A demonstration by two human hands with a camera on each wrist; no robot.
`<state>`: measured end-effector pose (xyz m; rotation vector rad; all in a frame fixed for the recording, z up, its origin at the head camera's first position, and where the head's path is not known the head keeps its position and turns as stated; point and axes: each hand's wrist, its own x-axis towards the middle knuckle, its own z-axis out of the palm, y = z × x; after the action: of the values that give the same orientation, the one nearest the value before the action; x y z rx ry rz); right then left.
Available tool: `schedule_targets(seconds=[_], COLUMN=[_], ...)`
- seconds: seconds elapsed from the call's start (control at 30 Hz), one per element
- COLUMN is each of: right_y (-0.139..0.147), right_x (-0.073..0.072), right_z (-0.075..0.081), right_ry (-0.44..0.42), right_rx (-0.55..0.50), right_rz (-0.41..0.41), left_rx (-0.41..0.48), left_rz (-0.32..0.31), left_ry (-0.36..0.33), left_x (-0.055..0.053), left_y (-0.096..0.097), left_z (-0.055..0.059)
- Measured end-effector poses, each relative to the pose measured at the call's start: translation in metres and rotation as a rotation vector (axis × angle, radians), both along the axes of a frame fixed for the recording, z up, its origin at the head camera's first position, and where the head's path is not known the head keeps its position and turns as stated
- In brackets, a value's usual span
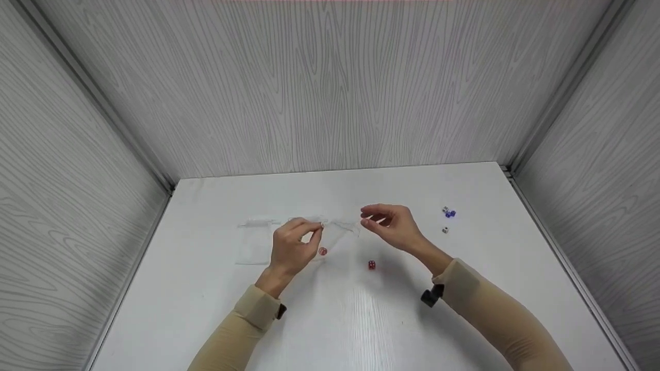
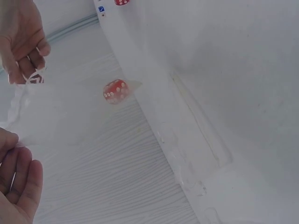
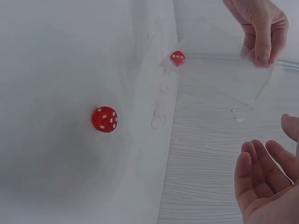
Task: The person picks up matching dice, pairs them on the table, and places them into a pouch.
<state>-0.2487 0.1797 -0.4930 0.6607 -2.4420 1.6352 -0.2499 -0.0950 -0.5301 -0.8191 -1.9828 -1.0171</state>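
My left hand (image 1: 295,246) pinches the top edge of a clear plastic bag (image 2: 60,114) between thumb and fingers. The bag hangs from the pinch, and one red die with white pips (image 2: 116,91) sits down in its corner. Across from it my right hand (image 1: 393,226) is held up with fingers loosely bent and nothing in them, apart from the bag's edge in the right wrist view. Below the right hand, a second red die (image 3: 104,119) lies on the white table (image 1: 330,319).
At the right of the table are several small blue dice (image 1: 450,214) and white dice (image 1: 445,230). Another clear bag (image 1: 252,252) lies flat at the left, behind my left hand. Grey wood-grain panels (image 1: 330,87) stand at the back and both sides.
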Motion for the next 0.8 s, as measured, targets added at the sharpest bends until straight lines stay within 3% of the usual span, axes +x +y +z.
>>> schedule_targets(seconds=[0.33, 0.8], right_y=[0.029, 0.044], right_x=[-0.016, -0.009], right_z=[-0.048, -0.09], right_ry=[-0.039, -0.216], right_rx=[0.033, 0.144], right_rz=[0.056, 0.13], left_rx=[0.007, 0.023], left_rz=[-0.002, 0.0], left_ry=[0.011, -0.002], left_x=[0.001, -0.001], left_y=[-0.002, -0.007], left_z=[0.0, -0.002])
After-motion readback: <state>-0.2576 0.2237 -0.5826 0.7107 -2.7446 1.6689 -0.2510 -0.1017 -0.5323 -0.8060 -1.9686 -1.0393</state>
